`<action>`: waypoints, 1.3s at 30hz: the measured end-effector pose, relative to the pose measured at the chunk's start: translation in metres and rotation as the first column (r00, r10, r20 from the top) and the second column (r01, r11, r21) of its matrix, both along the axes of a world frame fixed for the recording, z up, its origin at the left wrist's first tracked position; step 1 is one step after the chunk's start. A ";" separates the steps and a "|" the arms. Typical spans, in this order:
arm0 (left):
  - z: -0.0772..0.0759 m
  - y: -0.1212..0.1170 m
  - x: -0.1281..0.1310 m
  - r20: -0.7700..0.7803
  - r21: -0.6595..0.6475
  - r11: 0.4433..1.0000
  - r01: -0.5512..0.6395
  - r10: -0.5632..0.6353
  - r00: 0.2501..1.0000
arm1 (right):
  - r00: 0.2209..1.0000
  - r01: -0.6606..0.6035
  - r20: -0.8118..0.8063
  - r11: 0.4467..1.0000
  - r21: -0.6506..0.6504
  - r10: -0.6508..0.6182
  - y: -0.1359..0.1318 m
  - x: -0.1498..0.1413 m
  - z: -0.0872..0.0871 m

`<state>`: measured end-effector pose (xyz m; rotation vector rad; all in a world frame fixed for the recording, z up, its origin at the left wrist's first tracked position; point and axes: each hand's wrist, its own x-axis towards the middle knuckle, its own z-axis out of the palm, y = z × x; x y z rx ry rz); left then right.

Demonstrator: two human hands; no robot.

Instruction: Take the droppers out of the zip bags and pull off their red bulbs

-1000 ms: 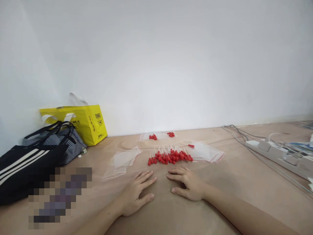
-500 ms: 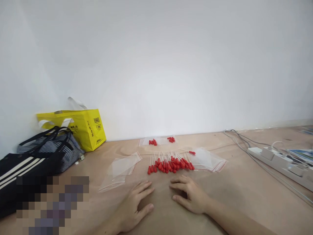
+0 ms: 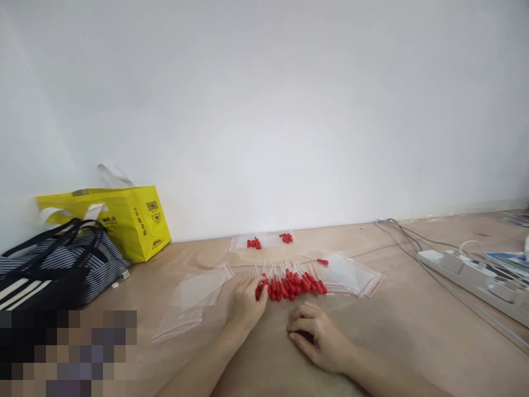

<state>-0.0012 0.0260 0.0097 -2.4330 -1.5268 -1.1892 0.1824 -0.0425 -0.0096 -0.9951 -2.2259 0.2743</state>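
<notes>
Reaching in at the near left edge of the pile of red-tipped sticks [image 3: 292, 286], I have my left hand [image 3: 248, 303] bent over the red tips there, thumb on one side and fingers on the other. I cannot tell whether they are closed on a stick or only touching. My right hand [image 3: 322, 336] rests on the table [image 3: 413, 309] just below the right half of the pile, holding nothing, its fingers curled and the thumb apart from them. My two hands are apart from each other

I judge the step in hand to be handling the sticks at that left end. The red tips crowd and overlap, so lifting any one would call for a narrow pinch and a gentle pull, lest its neighbours drag along

The pile lies at the lower centre of the frame, tips towards me and pale stems pointing to the wall [image 3: 281, 110]. One loose stick [image 3: 323, 261] lies beyond its right end, beside the clear bags on the right [image 3: 347, 273]. More clear bags [image 3: 198, 289] are spread left of my left hand. Farther back, near the wall, two small groups of red tips show at the back bags [image 3: 268, 241], well beyond the reach of my fingers as they lie
</notes>
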 end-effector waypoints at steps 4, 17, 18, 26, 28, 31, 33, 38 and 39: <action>-0.003 -0.014 -0.020 0.249 -0.018 0.998 -0.068 0.070 0.966 | 1.000 0.023 -0.006 0.994 0.104 -0.022 0.000 0.001 -0.002; -0.013 -0.060 -0.030 0.239 -0.311 0.916 0.254 -0.183 0.954 | 0.986 0.103 0.091 0.937 0.334 -0.141 0.007 -0.022 -0.002; -0.011 -0.060 -0.028 0.211 -0.315 0.910 0.270 -0.211 0.955 | 0.985 0.102 0.103 0.942 0.318 -0.141 0.008 -0.022 -0.004; -0.007 -0.059 -0.015 0.027 -0.311 0.888 0.340 -0.350 0.937 | 0.981 0.085 0.140 0.944 0.317 -0.135 0.007 -0.021 -0.006; -0.012 -0.057 -0.015 0.009 -0.288 0.900 0.327 -0.339 0.941 | 0.979 0.076 0.155 0.947 0.312 -0.130 0.006 -0.021 -0.007; -0.016 -0.056 -0.017 -0.001 -0.258 0.909 0.327 -0.339 0.941 | 0.979 0.070 0.161 0.945 0.319 -0.127 0.007 -0.020 -0.010; -0.017 -0.057 -0.019 0.008 -0.243 0.910 0.335 -0.343 0.939 | 0.981 0.065 0.154 0.943 0.326 -0.121 0.007 -0.019 -0.012; -0.014 -0.060 -0.018 0.024 -0.244 0.902 0.355 -0.361 0.932 | 0.984 0.056 0.142 0.942 0.330 -0.108 0.008 -0.020 -0.014; -0.014 -0.061 -0.018 0.024 -0.240 0.903 0.356 -0.361 0.932 | 0.983 0.058 0.145 0.941 0.332 -0.112 0.008 -0.020 -0.013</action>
